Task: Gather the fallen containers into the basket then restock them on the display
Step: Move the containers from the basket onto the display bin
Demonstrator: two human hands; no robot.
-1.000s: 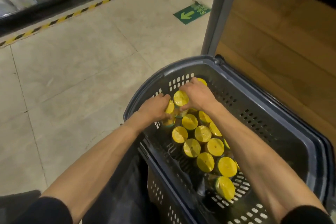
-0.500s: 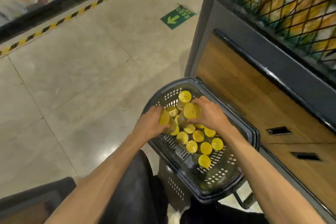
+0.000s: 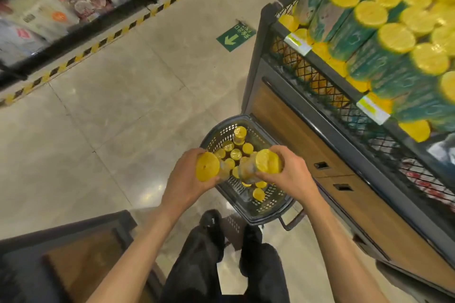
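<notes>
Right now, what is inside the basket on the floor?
Upright yellow-lidded containers stand inside the basket. The left hand grips one container and the right hand another above it, covering its middle, so the full count cannot be seen.

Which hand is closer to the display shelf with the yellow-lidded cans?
Right. The right hand, gripping a container, is on the display side; the left hand grips another farther toward the aisle.

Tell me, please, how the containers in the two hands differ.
The left container faces its yellow lid at the camera; the right container tilts, lid turned aside. The left container's body is mostly hidden; the right container's side shows. Both have yellow lids, above the basket.
</notes>
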